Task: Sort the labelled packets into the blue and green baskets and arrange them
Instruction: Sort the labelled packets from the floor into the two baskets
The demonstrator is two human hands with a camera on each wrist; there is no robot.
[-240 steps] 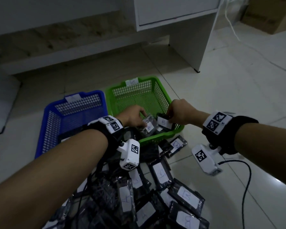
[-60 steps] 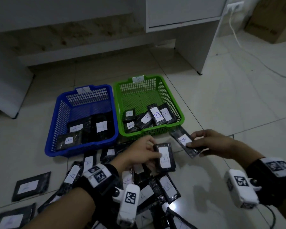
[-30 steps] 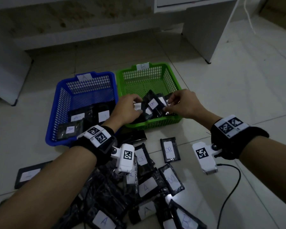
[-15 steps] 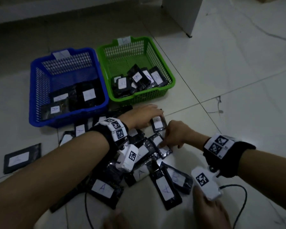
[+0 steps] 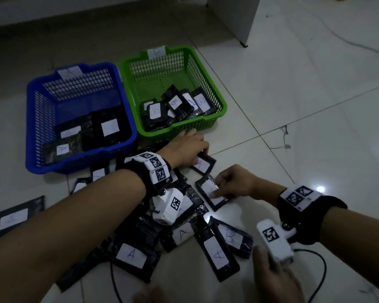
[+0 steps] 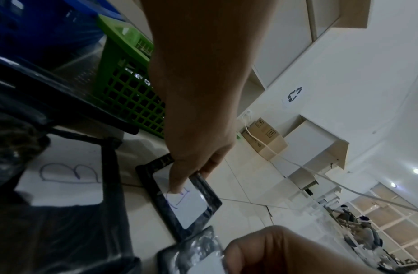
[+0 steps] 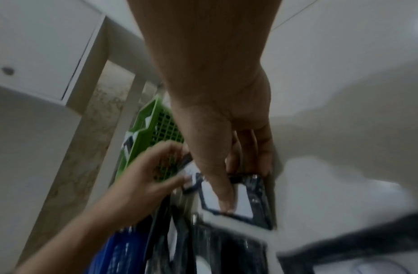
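Green basket (image 5: 221, 108) holding B packets, blue basket (image 5: 34, 119) A packets | left hand (image 5: 187, 149) pinching a floor packet (image 5: 202, 165) by its edge for lifting | right hand (image 5: 234, 183) gripping another packet (image 5: 212, 196), thumb pressing its label

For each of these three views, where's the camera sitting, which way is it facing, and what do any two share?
Head: worn high, looks down at the floor, blue basket, green basket; both forearms show.
Left wrist: looks along the left hand pinching a packet.
Right wrist: looks along the right hand holding another packet.
Shared: the green basket shows in all three views.
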